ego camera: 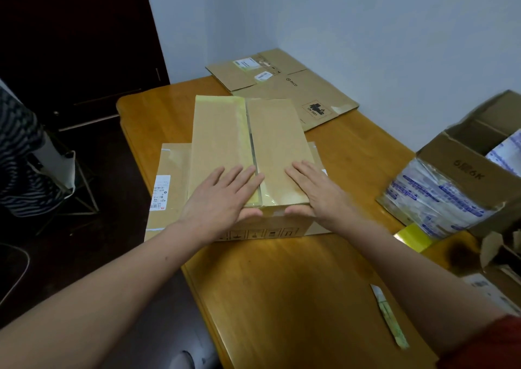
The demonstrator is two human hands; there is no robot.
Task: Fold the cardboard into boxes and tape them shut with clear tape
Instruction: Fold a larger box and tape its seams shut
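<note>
A brown cardboard box (225, 134) stands in the middle of the wooden table (282, 278), on top of a flattened sheet of cardboard (169, 171). Its two long top flaps are folded down and meet along a narrow centre gap. My left hand (222, 196) lies flat on the left flap, thumb hooked over the near edge. My right hand (313, 191) presses flat on the right flap, thumb over the same edge. A yellowish roll of tape (413, 237) lies to the right of the box.
Another flattened box (282, 87) lies at the far corner by the wall. An open carton with printed packets (454, 182) stands at the right edge. A utility knife (390, 316) lies near the front. A striped cloth on a folding stand (25, 154) is at the left.
</note>
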